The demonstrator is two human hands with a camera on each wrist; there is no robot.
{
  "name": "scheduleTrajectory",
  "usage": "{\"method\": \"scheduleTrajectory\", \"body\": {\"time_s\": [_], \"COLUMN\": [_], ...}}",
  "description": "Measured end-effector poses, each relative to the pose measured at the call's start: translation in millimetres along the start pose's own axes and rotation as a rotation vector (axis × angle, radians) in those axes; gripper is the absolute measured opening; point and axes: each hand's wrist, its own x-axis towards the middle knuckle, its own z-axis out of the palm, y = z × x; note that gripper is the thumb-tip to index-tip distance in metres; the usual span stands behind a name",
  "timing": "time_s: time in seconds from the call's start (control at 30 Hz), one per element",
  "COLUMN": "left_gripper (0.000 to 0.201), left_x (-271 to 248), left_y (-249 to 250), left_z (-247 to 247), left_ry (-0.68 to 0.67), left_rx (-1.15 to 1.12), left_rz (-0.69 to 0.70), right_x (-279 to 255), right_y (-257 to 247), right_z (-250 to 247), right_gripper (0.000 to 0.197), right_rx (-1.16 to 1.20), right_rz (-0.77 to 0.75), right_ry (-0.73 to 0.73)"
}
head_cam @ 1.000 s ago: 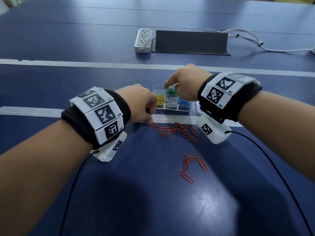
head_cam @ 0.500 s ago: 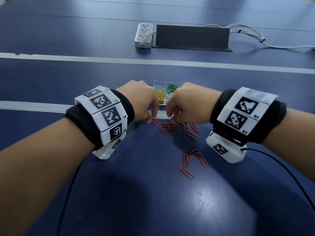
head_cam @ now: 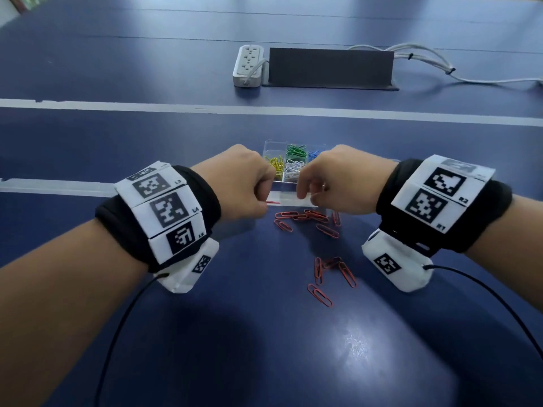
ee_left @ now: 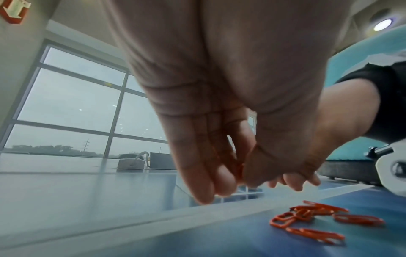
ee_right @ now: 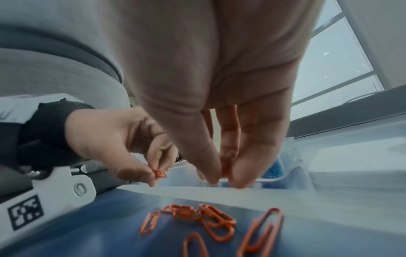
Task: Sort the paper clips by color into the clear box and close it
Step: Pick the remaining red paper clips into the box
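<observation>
Head view: left hand (head_cam: 241,183) pinches red clip (head_cam: 273,202) (pointing right).

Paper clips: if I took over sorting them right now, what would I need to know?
Left hand: pinches one red clip just in front of the clear box.
Right hand: fingers and thumb pinch another red clip, seen only partly in the right wrist view.
Done: yellow clips, green clips, white clips and blue clips lie in separate compartments.
Left: the loose red clips on the blue table, one bunch near the box and a few nearer you. Put all the red ones into a compartment of their own, then close the box.
</observation>
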Motion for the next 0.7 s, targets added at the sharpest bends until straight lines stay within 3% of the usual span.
{"method": "scheduleTrajectory", "body": {"time_s": [0.1, 0.27, 0.43, 0.53, 0.63, 0.7], "left_gripper": [0.014, 0.032, 0.017, 0.02, 0.011, 0.017], "left_x": [-1.8, 2.0, 2.1, 4.0, 5.7, 8.8], "left_y": [6.2, 10.5, 12.3, 14.3, 16.3, 17.2], "left_z": [3.1, 9.7, 9.1, 12.0, 16.2, 19.1], "left_ry": [0.015, -0.027, -0.06, -0.088, -0.111, -0.12], "left_rx": [-0.099, -0.137, -0.131, -0.109, -0.081, -0.017], "left_rz": [0.037, 0.031, -0.043, -0.103, -0.077, -0.031], "right_x": [-4.0, -7.3, -10.8, -13.1, -17.4, -19.8], "right_y": [-0.2, -2.0, 0.9, 5.8, 11.2, 12.5], "right_z": [3.3, 6.6, 1.3, -3.5, -4.5, -1.2], "right_gripper": [0.023, 0.025, 0.027, 0.025, 0.018, 0.012], "right_rx": [-0.036, -0.032, 0.095, 0.199, 0.186, 0.115], "right_rz": [0.001, -0.012, 0.035, 0.101, 0.162, 0.172], "right_ry": [-0.06, -0.048, 0.002, 0.011, 0.022, 0.012]}}
